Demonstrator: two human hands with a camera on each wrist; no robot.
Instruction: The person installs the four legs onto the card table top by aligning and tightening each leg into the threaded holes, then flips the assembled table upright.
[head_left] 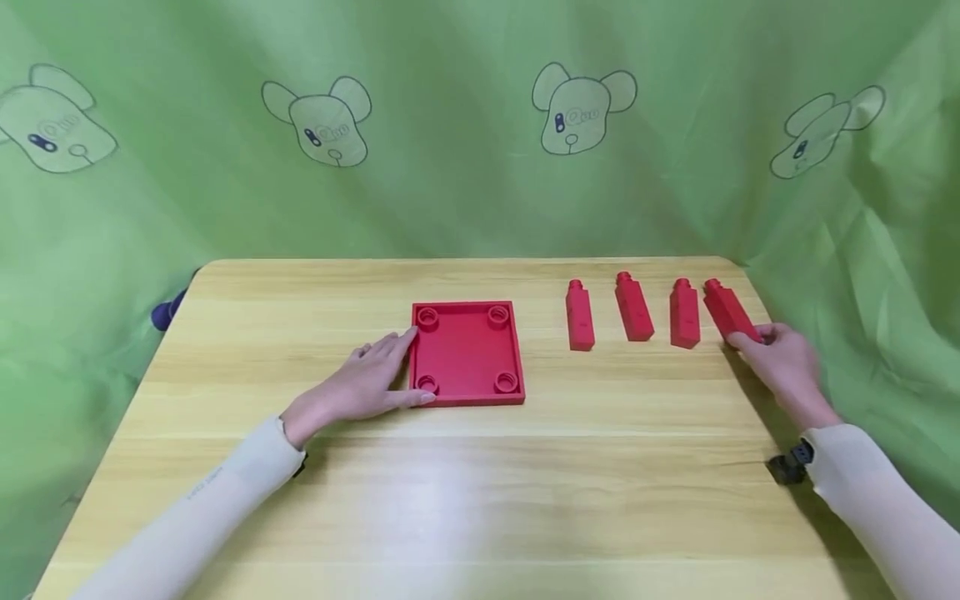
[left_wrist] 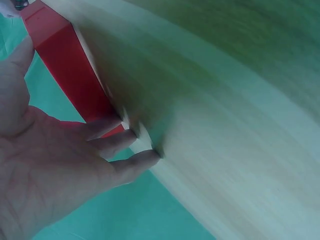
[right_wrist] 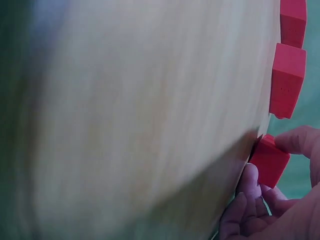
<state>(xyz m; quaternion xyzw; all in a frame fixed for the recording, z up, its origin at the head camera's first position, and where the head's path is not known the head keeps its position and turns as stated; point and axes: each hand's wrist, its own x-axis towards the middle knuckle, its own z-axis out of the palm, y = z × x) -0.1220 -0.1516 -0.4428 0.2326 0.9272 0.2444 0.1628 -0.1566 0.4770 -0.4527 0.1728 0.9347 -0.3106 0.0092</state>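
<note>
A square red tabletop-like panel [head_left: 465,346] lies on the table, with a raised rim and a round socket in each corner. My left hand [head_left: 363,383] rests against it with spread fingers, fingertips along its left side and thumb at the front left corner. The left wrist view shows the panel's side wall [left_wrist: 75,70] between thumb and fingers. At the table's right edge, my right hand [head_left: 783,358] pinches the near end of a red square-sided leg [head_left: 727,310] with a narrow round tip. That leg's end [right_wrist: 271,161] sits between thumb and fingers in the right wrist view.
Three similar red legs, the left one [head_left: 580,317], the middle one [head_left: 634,308] and the right one [head_left: 684,315], lie in a row between panel and right hand, narrow tips pointing away. A green cloth [head_left: 465,192] hangs behind the wooden table [head_left: 525,492].
</note>
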